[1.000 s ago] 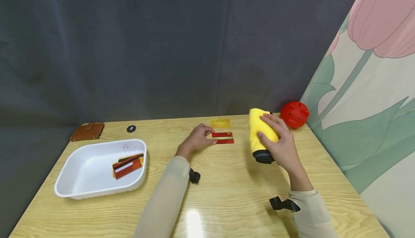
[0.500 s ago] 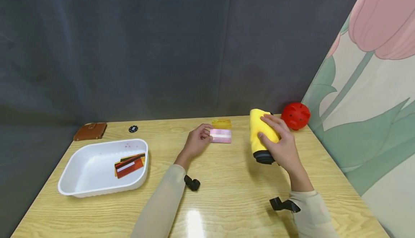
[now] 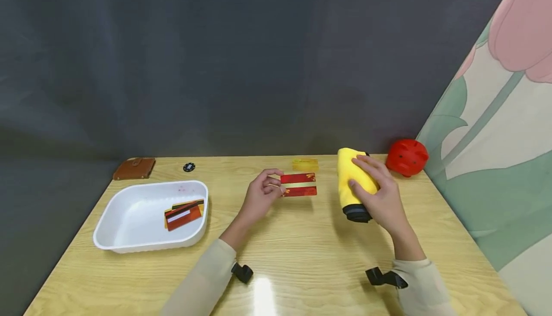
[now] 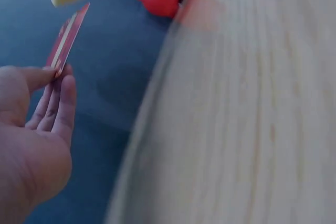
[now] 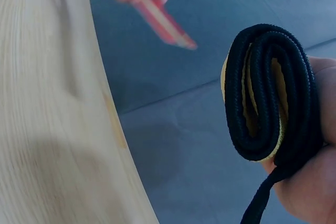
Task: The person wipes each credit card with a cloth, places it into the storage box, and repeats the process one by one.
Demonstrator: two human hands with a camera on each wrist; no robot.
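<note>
My left hand (image 3: 260, 195) pinches a red bank card (image 3: 299, 185) with a gold stripe between thumb and fingers, at its left edge. The card is up off the table, its shadow on the wood below; in the left wrist view the card (image 4: 68, 40) stands up from the fingertips. My right hand (image 3: 381, 194) grips a rolled yellow towel (image 3: 352, 177) with dark trim, thumb on the near side. The right wrist view shows the towel's dark folded end (image 5: 270, 95) above a dangling strap. A yellow card (image 3: 305, 164) lies flat near the table's back edge.
On the left stands a white tray (image 3: 125, 227) with several bank cards (image 3: 184, 216) in its right end. Behind it are a brown wallet (image 3: 134, 168) and a black poker chip (image 3: 189, 167). A red piggy bank (image 3: 407, 157) sits at the back right, near the wall.
My left hand has lifted the red card off the table; half a second ago its face looked pale pink, now red. My right hand keeps hold of the towel. The head view has shifted slightly.
</note>
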